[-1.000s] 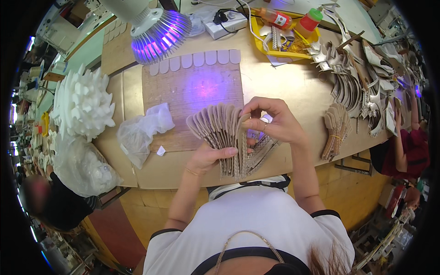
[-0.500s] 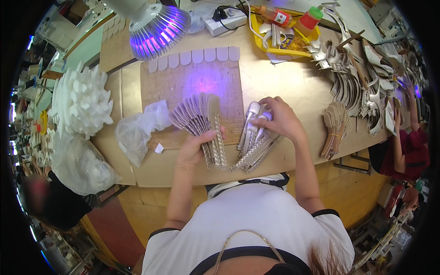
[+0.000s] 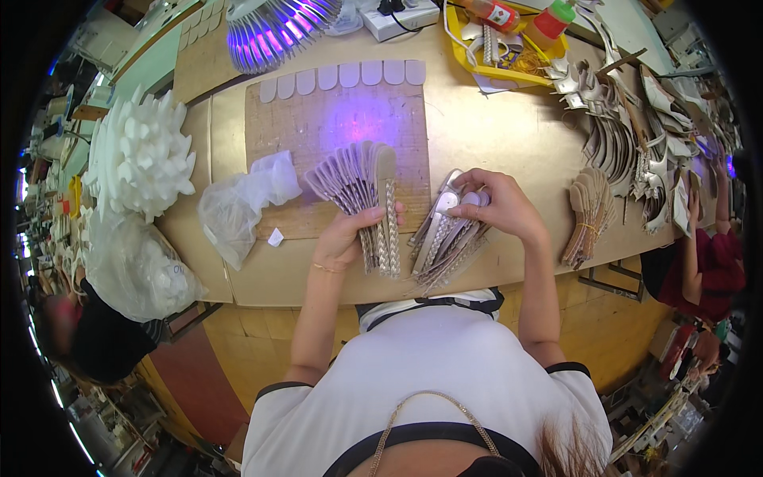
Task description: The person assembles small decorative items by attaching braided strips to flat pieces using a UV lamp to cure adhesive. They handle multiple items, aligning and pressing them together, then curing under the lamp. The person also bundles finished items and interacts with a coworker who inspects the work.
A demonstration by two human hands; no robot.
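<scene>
Left hand (image 3: 343, 238) fans insoles (image 3: 358, 179); right hand (image 3: 501, 208) grips straps (image 3: 445, 234).

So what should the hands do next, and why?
Probably slide one strip from the right hand bunch onto the fan in the left hand. Both bundles are gripped side by side over the board, nearly touching, so passing one across looks easiest.

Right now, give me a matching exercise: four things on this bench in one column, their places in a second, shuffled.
Things:
1 fanned strips
2 yellow tray
3 clear plastic bag
4 tied bundle of tan pieces

Places:
A far edge, with bottles
B in the left hand
C right of the right hand
D left of the board

Pairs: 1-B, 2-A, 3-D, 4-C
</scene>
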